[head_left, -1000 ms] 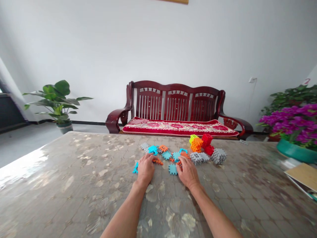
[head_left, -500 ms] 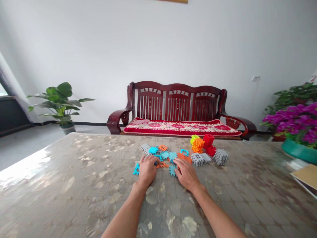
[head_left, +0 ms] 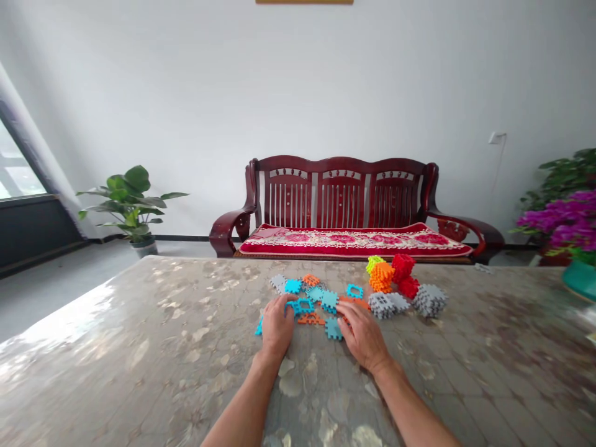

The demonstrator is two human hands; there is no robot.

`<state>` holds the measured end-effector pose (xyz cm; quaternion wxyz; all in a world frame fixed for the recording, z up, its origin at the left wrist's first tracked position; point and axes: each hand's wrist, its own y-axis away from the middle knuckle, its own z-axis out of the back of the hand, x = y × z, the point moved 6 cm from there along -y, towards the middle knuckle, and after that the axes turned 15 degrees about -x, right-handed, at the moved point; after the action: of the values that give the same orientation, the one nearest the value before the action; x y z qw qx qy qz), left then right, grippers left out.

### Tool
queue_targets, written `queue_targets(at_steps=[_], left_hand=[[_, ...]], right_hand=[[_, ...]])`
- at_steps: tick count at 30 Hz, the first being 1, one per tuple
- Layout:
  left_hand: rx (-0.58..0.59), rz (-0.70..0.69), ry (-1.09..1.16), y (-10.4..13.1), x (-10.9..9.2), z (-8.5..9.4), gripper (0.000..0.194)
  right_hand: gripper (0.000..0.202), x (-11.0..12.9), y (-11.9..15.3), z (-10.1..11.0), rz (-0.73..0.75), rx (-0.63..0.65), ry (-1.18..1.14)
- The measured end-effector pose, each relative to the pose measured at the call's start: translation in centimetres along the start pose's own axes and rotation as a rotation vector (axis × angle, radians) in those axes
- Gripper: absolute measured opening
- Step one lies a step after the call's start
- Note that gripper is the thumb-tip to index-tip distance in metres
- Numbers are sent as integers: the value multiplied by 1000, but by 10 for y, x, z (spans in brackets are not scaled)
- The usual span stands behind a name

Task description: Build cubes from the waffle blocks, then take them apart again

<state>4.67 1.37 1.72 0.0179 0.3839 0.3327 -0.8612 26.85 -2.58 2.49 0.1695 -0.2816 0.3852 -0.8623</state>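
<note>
In the head view, several flat interlocking plastic tiles with notched edges lie loosely in the middle of the table. My left hand [head_left: 278, 328] is curled at their left side, with a bright blue tile [head_left: 305, 305] between its fingertips and thumb. Another blue tile [head_left: 259, 326] is partly hidden behind that hand. My right hand [head_left: 365, 335] rests palm down, fingers stretched and apart, its fingertips near a teal tile [head_left: 329, 300] and over an orange tile [head_left: 357, 302]. A second teal tile [head_left: 333, 328] lies just left of its thumb. Between the hands is a cut-out orange tile [head_left: 311, 318].
Stacked tiles stand to the right: orange [head_left: 382, 277], red [head_left: 403, 267], yellow-green [head_left: 373, 264] and grey [head_left: 429, 300]. Behind the patterned table [head_left: 186, 372] is a wooden bench [head_left: 342, 186]. Purple flowers [head_left: 565, 223] stand in a green pot at the right.
The view has shifted slightly, so the scene sits differently in the frame. More of the blue tile shows beside my left hand. My right hand stays by the teal and orange tiles.
</note>
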Motion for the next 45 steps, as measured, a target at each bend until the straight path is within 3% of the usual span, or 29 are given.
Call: queue_targets(at_steps=[6, 14, 23, 29, 36, 41, 45], left_hand=[[-168, 158, 7, -5, 16, 16, 40], [-201, 203, -161, -18, 20, 32, 43], [-22, 206, -445, -38, 24, 20, 50], [119, -18, -585, -69, 40, 9, 63], [394, -222, -608, -89, 70, -17, 78], [502, -294, -547, -94, 71, -30, 73], [579, -340, -546, -100, 66, -31, 63]], right_hand=[[27, -7, -3, 2, -27, -71, -35], [26, -12, -3, 1, -35, -96, -68], [27, -10, -4, 1, -62, -87, -76], [27, -8, -4, 3, -72, -97, -84], [28, -8, -5, 3, -85, -104, -93], [28, -9, -3, 1, -86, -82, -98], [28, -11, -2, -2, -91, -67, -95]])
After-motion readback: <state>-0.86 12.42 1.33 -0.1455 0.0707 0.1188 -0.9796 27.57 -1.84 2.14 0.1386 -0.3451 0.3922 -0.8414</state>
